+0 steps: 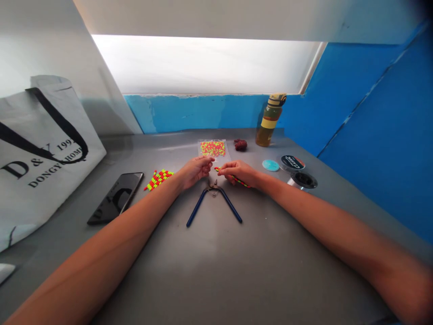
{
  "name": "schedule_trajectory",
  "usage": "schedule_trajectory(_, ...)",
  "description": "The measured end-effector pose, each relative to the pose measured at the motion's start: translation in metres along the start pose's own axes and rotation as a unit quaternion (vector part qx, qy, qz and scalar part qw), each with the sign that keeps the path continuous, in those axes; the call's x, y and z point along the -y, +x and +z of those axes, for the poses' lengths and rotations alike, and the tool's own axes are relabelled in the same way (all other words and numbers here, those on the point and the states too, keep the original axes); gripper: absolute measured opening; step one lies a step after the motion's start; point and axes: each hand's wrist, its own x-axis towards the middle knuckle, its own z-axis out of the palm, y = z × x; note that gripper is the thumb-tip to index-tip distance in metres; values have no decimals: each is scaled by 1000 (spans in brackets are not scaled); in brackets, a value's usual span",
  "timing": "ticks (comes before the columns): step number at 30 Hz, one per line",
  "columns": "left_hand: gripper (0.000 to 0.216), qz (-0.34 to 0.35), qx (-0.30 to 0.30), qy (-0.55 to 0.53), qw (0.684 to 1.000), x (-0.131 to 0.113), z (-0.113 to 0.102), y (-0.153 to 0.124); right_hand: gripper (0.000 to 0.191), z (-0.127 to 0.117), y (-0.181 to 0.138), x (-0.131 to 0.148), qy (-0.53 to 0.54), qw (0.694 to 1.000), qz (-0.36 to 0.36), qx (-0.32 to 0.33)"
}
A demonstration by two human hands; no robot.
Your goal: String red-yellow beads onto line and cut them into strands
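Note:
My right hand [239, 172] is closed around a strand of red and yellow-green beads [242, 182], whose end sticks out toward my left hand. My left hand [196, 170] is pinched at a small clear bag of loose beads [213, 148] lying just beyond it; what its fingertips hold is too small to make out. Blue-handled pliers [214, 203] lie spread wide on the grey table [216, 262] just below both hands. Several finished bead strands [158, 178] lie in a pile left of my left hand.
A black phone [117, 197] lies at the left beside a white tote bag [37, 149]. At the right are a teal disc [270, 165], two thread spools [298, 170], a dark red lump [240, 144] and a bottle [269, 119]. Blue walls enclose the table.

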Motion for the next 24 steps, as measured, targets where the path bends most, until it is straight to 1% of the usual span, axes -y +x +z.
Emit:
schedule_trajectory(2, 19, 0, 9, -3, 1000, 0, -1, 0, 25, 0, 0, 0, 3, 1000, -2, 0)
schedule_trajectory(5, 33, 4, 23, -23, 999, -1, -4, 1, 25, 1, 2, 0, 1, 1000, 1, -7)
schedule_trajectory(6, 34, 4, 26, -37, 999, -2, -4, 1, 25, 1, 2, 0, -4, 1000, 2, -10)
schedule_trajectory(9, 23, -3, 15, -79, 997, -2, -6, 4, 25, 2, 3, 0, -47, 999, 1, -10)
schedule_trajectory(12, 12, 0, -18, -91, 996, -1, -6, 6, 23, 3, 1, 3, -142, 990, 1, 9)
schedule_trajectory(14, 11, 5, -23, -92, 995, 1, -6, 7, 23, 4, -3, 8, -186, 982, 4, 29)
schedule_trajectory(17, 11, 12, -19, -83, 996, 2, -6, 6, 25, 8, -9, 17, -203, 977, 13, 67)
schedule_trajectory(19, 13, 16, -12, -66, 998, 3, -6, 6, 32, 10, -11, 20, -215, 973, 11, 79)
schedule_trajectory(21, 16, 17, 1, -49, 999, 4, -6, 5, 41, 9, -10, 21, -225, 972, -8, 62)
schedule_trajectory(22, 17, 18, 9, -42, 999, 4, -7, 5, 46, 9, -9, 21, -228, 973, -23, 36)
schedule_trajectory(24, 19, 23, 22, -31, 999, 5, -7, 5, 54, 6, -5, 19, -224, 972, -53, -45)
